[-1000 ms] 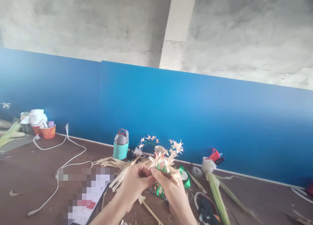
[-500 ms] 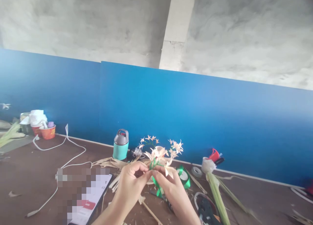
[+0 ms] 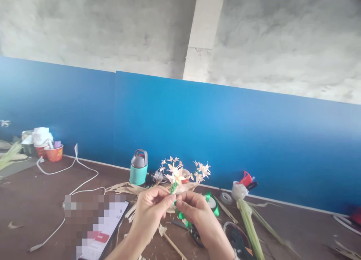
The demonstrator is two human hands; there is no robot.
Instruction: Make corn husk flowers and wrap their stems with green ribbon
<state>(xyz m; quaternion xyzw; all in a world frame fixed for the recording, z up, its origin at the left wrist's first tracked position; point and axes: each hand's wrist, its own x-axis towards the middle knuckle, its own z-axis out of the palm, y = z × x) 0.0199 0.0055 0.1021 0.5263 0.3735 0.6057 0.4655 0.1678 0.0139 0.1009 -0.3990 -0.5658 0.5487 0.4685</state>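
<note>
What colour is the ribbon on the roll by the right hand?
Green; the ribbon shows best in the head view.

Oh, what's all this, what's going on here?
A person's left hand pinches the green stem of a pale flower. The right hand pinches close beside it; exactly what it grips is hard to see. Beyond the right hand is a roll of green ribbon, and a phone lies on the table to the left.
</note>
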